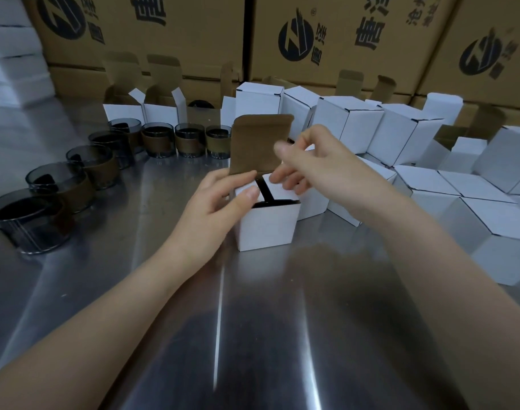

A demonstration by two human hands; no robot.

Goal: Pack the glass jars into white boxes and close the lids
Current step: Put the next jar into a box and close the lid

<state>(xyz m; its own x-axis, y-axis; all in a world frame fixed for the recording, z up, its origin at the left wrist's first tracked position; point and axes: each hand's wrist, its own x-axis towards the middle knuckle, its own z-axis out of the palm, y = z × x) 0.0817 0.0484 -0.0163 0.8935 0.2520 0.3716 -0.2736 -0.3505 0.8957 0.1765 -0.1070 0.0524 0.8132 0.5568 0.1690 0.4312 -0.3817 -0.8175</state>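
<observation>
Fingers at work on a half-shut carton, seen from the head camera: my left hand (220,208) gripped the white box (267,229) at the middle of the steel table (252,321), its fingers wrapped round the far left side and its thumb flat on one of the side flaps (283,195). My right hand (312,164) held nothing. Its fingers were loosely bent, and their tips pressed the other flap down. A glass jar (266,190) sat inside the box, showing only as a dark strip in the gap between the two flaps. The lid (258,143) stood upright behind them, brown side facing me. By my reckoning the job was at the closing step for this box. The next move called for folding the lid forward over the flaps and tucking its tongue into the front wall while the flaps were kept flat. Unpacked jars (60,187) waited in a curved row to my left, with closed boxes (430,184) heaped to my right.
</observation>
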